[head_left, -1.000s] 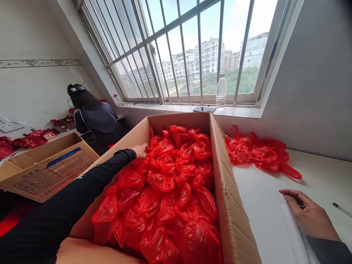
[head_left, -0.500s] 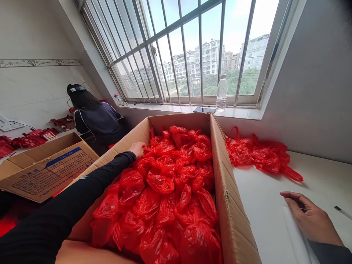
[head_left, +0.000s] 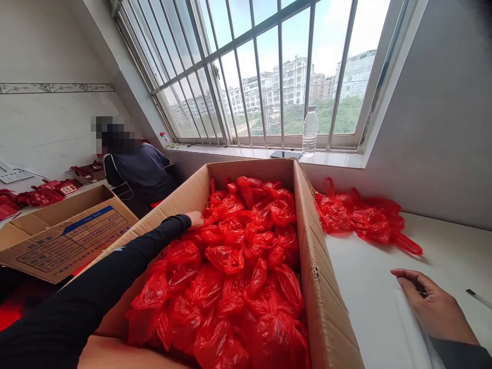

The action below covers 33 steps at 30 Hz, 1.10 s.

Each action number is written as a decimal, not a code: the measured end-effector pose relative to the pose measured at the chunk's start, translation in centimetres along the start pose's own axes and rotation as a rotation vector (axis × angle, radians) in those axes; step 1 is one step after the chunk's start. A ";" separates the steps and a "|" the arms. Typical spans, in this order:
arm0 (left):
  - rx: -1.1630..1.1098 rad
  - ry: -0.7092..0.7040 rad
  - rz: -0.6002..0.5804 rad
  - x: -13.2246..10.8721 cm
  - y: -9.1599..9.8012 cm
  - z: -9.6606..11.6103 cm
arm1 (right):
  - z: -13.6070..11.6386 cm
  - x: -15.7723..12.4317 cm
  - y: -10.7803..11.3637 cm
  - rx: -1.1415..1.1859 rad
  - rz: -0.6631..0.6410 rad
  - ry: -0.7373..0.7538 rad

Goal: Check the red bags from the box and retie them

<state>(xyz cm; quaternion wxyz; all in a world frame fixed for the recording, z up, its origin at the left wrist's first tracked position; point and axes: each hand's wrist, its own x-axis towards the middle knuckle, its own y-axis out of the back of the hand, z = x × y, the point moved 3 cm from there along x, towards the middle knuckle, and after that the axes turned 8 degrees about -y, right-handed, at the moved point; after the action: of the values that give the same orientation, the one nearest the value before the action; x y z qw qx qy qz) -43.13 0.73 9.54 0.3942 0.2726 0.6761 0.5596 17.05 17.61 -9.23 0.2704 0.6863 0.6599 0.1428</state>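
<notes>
Inside a large cardboard box (head_left: 321, 287), several knotted red plastic bags (head_left: 230, 230) are heaped close to the rim. My left hand (head_left: 195, 220) reaches over the box's left wall, its fingers closed at the edge of one bag; the fingertips are partly hidden. Over on the right, my right hand (head_left: 438, 306) rests at the white tabletop (head_left: 369, 292). Its fingers are loosely curved with a gap to the thumb, and nothing shows between them. A translucent plastic sheet (head_left: 413, 323) lies beside that thumb.
More red bags (head_left: 357, 215) lie on the table by the wall, and a pen (head_left: 478, 298) is at the right. A second cardboard box (head_left: 69, 236) stands left, near a seated person (head_left: 138, 171). The windowsill holds a bottle (head_left: 309, 132) and a phone (head_left: 285, 154).
My left hand has moved slightly down and right, staying against the bags. My right hand has hardly moved.
</notes>
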 end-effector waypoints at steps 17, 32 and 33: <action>-0.105 -0.472 0.191 -1.4 -2.4 10.5 | 1.0 0.7 -0.6 0.015 -0.032 -0.022; -0.189 -0.342 0.139 0.2 1.1 7.4 | 1.5 1.2 -1.0 0.020 0.002 0.041; -0.203 -0.379 0.108 0.2 1.2 7.5 | 1.4 1.2 -1.1 0.014 0.004 0.057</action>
<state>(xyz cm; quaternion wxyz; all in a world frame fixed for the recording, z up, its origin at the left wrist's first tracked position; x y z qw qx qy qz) -37.00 5.20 10.21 0.5091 0.3676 0.5144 0.5840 17.06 18.55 -11.22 0.2463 0.6853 0.6668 0.1585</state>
